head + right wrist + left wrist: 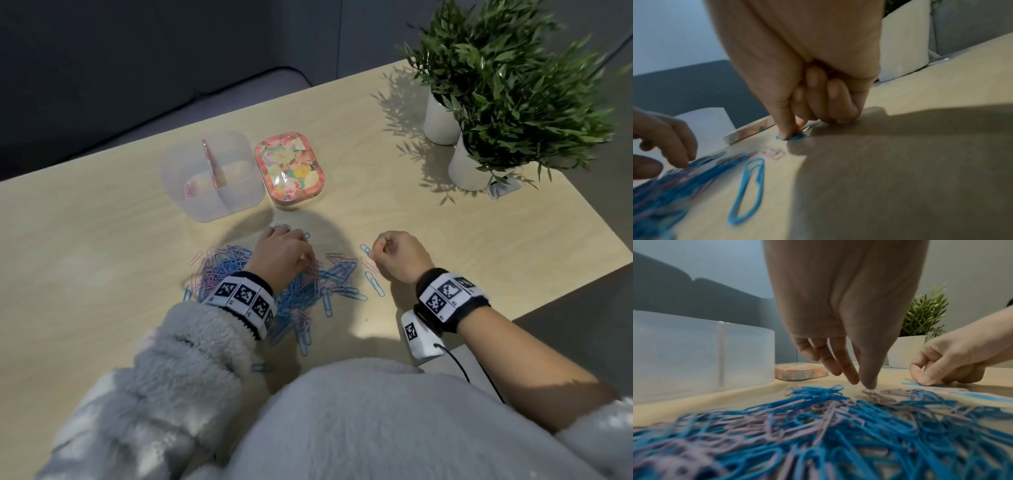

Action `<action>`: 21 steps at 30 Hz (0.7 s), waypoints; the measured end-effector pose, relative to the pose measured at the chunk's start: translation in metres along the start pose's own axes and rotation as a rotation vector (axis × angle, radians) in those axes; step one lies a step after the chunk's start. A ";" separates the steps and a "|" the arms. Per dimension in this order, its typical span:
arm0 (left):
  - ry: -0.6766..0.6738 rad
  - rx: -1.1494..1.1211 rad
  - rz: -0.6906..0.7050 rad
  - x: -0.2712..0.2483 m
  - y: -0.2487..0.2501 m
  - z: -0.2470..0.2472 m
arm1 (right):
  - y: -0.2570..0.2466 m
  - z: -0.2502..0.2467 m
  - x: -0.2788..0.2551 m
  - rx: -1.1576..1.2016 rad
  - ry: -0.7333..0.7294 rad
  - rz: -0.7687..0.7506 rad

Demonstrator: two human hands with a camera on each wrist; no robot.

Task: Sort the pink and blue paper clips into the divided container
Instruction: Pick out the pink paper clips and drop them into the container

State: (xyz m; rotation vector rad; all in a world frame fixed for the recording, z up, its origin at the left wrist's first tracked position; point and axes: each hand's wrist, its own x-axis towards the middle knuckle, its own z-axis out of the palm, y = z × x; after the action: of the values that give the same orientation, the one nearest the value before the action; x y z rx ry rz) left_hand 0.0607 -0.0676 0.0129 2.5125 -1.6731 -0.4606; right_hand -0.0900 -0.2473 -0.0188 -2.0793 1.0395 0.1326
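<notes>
The table (pixel 445 240) is light wood. Directly on it lie a heap of pink and blue clips (pixel 301 291), a translucent divided container (pixel 212 202), a floral tin (pixel 291 168) just right of the container, and two white pots (pixel 442 120) with plants at the far right.
</notes>
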 end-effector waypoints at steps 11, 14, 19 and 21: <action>-0.143 -0.112 0.147 0.042 0.025 0.012 | 0.003 0.001 -0.027 -0.098 0.063 -0.027; -0.133 -0.115 0.162 0.040 0.025 0.017 | -0.001 0.012 -0.027 -0.120 0.063 -0.086; -0.075 0.014 0.162 0.034 0.028 0.023 | -0.007 0.017 -0.022 -0.295 0.040 -0.198; -0.047 -0.054 0.070 0.031 0.029 0.020 | -0.003 0.012 -0.019 -0.299 0.052 -0.199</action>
State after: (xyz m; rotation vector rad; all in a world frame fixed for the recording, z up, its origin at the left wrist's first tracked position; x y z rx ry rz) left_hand 0.0402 -0.1054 -0.0049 2.4145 -1.7346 -0.5545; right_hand -0.0977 -0.2260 -0.0178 -2.4565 0.8782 0.1402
